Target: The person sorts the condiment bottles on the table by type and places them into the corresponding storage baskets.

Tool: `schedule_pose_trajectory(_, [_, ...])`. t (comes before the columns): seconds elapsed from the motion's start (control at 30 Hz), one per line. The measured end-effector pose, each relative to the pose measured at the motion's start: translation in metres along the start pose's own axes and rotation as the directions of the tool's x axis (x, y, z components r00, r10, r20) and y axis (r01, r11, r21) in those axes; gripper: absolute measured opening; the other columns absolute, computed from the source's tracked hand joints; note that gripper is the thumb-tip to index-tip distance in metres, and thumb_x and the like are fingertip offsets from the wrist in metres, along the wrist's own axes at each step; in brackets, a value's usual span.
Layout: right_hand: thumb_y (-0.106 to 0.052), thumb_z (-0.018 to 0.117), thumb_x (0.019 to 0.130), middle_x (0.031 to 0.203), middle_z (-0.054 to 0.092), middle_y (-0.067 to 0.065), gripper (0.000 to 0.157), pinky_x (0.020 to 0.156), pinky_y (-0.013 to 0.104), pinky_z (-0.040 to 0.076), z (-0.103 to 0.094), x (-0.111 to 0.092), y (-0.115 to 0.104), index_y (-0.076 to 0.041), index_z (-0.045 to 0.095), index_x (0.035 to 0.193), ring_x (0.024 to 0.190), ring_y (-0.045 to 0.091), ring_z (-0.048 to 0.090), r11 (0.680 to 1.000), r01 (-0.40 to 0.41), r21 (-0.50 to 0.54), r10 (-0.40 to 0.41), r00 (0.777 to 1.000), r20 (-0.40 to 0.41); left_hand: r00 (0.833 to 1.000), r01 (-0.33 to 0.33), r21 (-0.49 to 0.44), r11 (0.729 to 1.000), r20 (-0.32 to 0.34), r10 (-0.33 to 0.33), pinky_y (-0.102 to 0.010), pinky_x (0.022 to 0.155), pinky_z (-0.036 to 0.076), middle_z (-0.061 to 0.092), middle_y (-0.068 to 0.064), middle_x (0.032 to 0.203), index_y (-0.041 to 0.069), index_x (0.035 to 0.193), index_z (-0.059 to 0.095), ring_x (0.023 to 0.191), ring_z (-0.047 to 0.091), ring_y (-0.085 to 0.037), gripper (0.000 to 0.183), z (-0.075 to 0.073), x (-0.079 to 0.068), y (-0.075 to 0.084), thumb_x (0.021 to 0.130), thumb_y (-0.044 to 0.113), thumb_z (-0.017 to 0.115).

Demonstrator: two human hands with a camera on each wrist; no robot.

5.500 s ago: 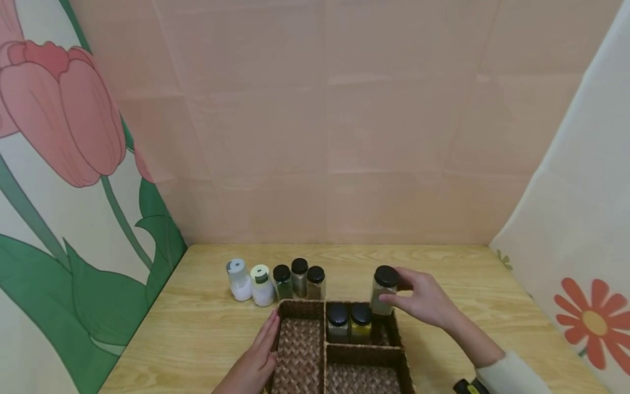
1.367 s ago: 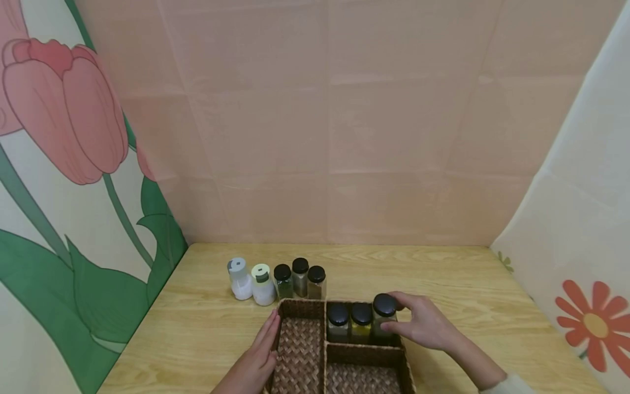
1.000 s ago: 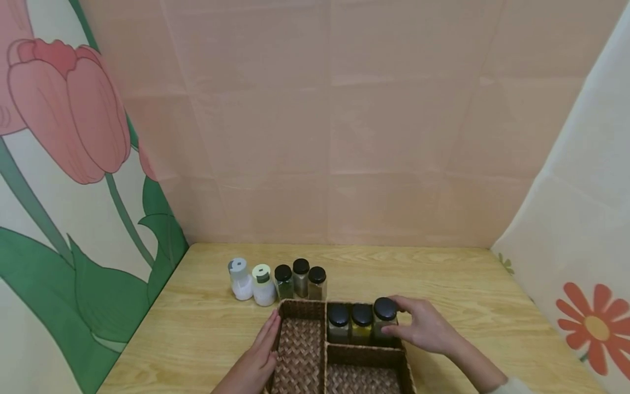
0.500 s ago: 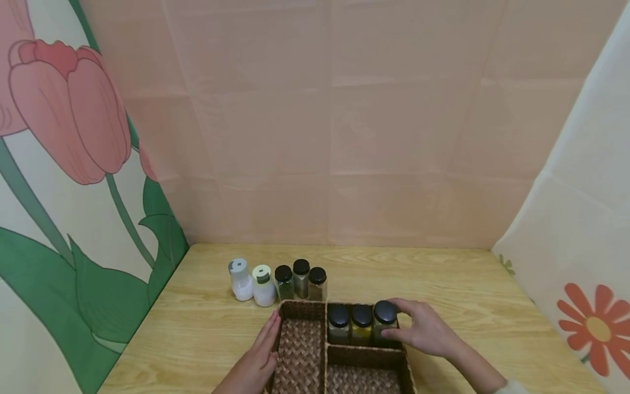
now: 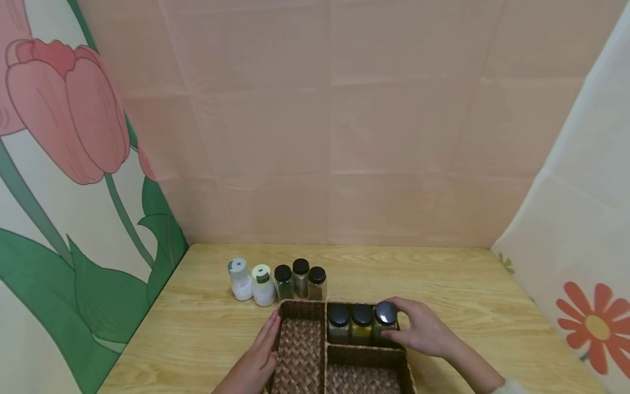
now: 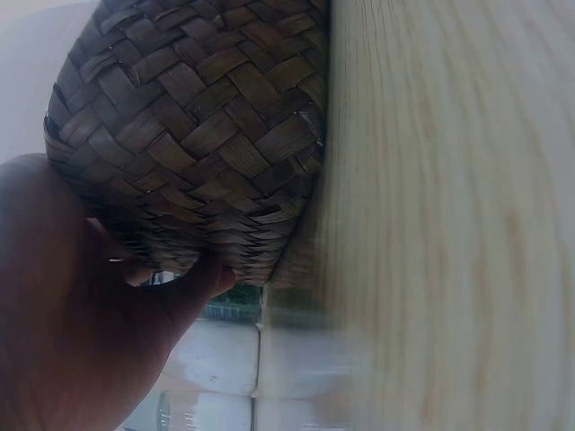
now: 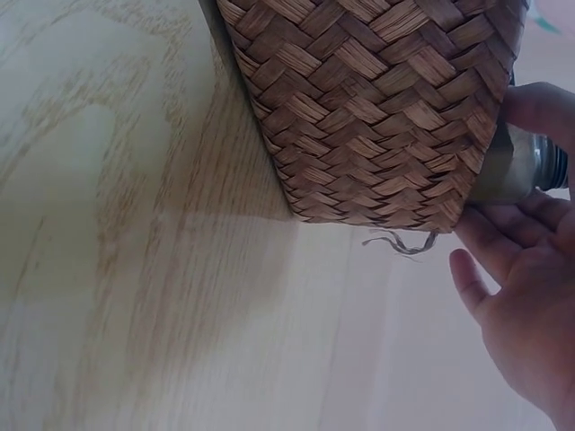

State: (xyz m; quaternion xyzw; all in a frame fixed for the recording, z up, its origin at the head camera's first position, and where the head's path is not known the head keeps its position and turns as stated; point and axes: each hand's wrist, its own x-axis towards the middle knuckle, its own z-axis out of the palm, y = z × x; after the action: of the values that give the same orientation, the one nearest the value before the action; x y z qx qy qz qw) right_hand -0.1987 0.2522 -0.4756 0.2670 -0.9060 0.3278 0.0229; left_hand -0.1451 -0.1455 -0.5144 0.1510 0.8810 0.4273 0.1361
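Note:
A brown woven basket (image 5: 301,350) with three compartments stands at the table's front edge. My right hand (image 5: 424,330) pinches a black-lidded spice jar (image 5: 385,314) between thumb and fingers, upright at the right end of the back-right compartment. Two more such jars, a greyish one (image 5: 338,320) and a yellow one (image 5: 361,320), stand beside it. In the right wrist view, part of the held clear jar (image 7: 514,166) shows above the basket's rim. My left hand (image 5: 253,355) rests with straight fingers against the basket's left outer wall (image 6: 207,117).
Behind the basket stand three black-lidded jars, a green one (image 5: 284,283), a greyish one (image 5: 301,278) and a brownish one (image 5: 317,283). Left of them are two white-filled shakers, one grey-topped (image 5: 240,280) and one yellow-topped (image 5: 263,285). Cloth walls (image 5: 325,120) enclose the wooden table (image 5: 423,262).
My right hand has lowered the spice jar from above the basket into the back-right compartment. Lately it has sunk only slightly further. My left hand stays at the basket's side.

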Motion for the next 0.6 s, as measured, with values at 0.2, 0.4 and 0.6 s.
schedule_pose_trajectory(0.2, [-0.042, 0.081, 0.085, 0.107, 0.068, -0.02, 0.04, 0.082, 0.043, 0.06, -0.0002, 0.0014, -0.0002, -0.026, 0.066, 0.118, 0.101, 0.012, 0.069, 1.0, 0.018, -0.009, -0.018, 1.0, 0.001, 1.0, -0.006, 0.0, 1.0, -0.003, 0.006, -0.063, 0.118, 0.02, -0.001, -0.003, 0.171, 0.011, 0.164, 0.01, 0.155, 0.012, -0.033, 0.069, 0.0001, 0.0001, -0.0006, 0.104, 0.013, 0.044])
schedule_pose_trajectory(0.4, [-0.041, 0.083, 0.083, 0.105, 0.066, -0.021, 0.038, 0.08, 0.04, 0.06, 0.0002, 0.0013, 0.0006, -0.029, 0.066, 0.115, 0.099, 0.009, 0.067, 1.0, 0.021, -0.023, -0.021, 1.0, 0.001, 1.0, -0.012, 0.0, 1.0, -0.005, 0.012, -0.063, 0.118, 0.02, -0.001, -0.002, 0.171, 0.011, 0.164, 0.01, 0.155, 0.011, -0.032, 0.07, 0.0, -0.0008, -0.0007, 0.104, 0.013, 0.045])
schedule_pose_trajectory(0.6, [-0.04, 0.085, 0.082, 0.107, 0.064, -0.019, 0.039, 0.079, 0.038, 0.059, -0.0005, 0.0017, -0.0008, -0.029, 0.066, 0.114, 0.098, 0.006, 0.065, 0.999, 0.013, -0.037, -0.012, 1.0, 0.013, 1.0, -0.017, 0.002, 1.0, -0.005, 0.017, -0.063, 0.118, 0.02, -0.001, -0.003, 0.171, 0.01, 0.164, 0.01, 0.155, 0.012, -0.033, 0.069, -0.0001, -0.0009, 0.0002, 0.104, 0.012, 0.044])
